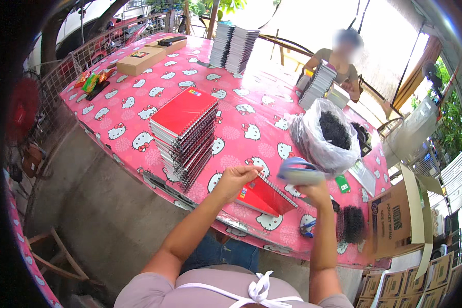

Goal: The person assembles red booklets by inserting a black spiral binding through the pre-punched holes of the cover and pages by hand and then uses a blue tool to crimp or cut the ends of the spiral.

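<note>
We see our left hand (237,177) resting w/ curled fingers on the top edge of a red spiral notebook (264,196), pinning it flat on the pink cat-print tablecloth (138,110) near the table's front edge; fingers half closed, touching the cover rather than wrapped round it; our right hand (313,191) is raised just right of the notebook, closed round a blurred blue-grey object (300,172); what it is we can't tell, too smeared; a tall stack of red spiral notebooks (185,136) stands to the left, near but apart; a clear plastic bag of black coils (326,136) sits just behind the right hand; more black coils (350,223) lie by the table's right end; an open cardboard box (398,218) stands beside them; across the table another person (339,64) sits behind a leaning grey notebook stack (317,84); two more grey stacks (233,47) at the far side.
</note>
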Demonstrator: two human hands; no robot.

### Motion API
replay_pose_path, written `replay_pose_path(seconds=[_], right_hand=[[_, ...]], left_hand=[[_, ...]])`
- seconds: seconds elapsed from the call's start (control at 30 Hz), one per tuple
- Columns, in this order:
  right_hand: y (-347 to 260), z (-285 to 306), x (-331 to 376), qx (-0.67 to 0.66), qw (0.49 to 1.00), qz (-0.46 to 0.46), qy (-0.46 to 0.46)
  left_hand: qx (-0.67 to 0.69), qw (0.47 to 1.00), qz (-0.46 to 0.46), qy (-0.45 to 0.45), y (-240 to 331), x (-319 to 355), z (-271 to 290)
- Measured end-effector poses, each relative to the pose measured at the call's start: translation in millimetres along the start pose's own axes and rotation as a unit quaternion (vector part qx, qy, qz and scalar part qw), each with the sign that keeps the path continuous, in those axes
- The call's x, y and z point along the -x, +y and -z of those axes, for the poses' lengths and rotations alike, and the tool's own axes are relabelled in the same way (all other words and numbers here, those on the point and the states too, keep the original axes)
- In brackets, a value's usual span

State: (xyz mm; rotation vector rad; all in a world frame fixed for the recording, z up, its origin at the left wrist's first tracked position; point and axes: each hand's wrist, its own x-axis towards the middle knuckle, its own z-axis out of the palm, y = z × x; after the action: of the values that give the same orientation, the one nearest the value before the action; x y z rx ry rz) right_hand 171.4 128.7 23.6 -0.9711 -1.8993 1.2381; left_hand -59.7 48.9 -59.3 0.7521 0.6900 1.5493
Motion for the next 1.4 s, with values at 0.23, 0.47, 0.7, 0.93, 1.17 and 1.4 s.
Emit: replay_pose_path(seconds=[0.23,0.47,0.7,0.93,1.17,1.4], right_hand=[[73,30,-4,0.487,0.858,-0.026,0.159],[71,52,102,0.439,0.897,0.051,0.013],[77,37,172,0.526,0.85,-0.026,0.035],[-5,-46,132,0.229,0.963,0.102,0.099],[-21,-64,124,0.202,0.969,0.109,0.09],[-32,-63,122,0.101,0.994,-0.031,0.009]], left_hand=[[-0.006,1.0,-0.019,-0.003,3,-3,-8],[-0.342,0.872,-0.349,-0.009,53,27,-63],[-0.456,0.82,-0.336,-0.075,-7,61,-38],[-0.454,0.806,-0.377,-0.056,-4,60,-44],[-0.476,0.795,-0.371,-0.059,6,65,-47],[-0.462,0.796,-0.389,-0.046,5,65,-50]])
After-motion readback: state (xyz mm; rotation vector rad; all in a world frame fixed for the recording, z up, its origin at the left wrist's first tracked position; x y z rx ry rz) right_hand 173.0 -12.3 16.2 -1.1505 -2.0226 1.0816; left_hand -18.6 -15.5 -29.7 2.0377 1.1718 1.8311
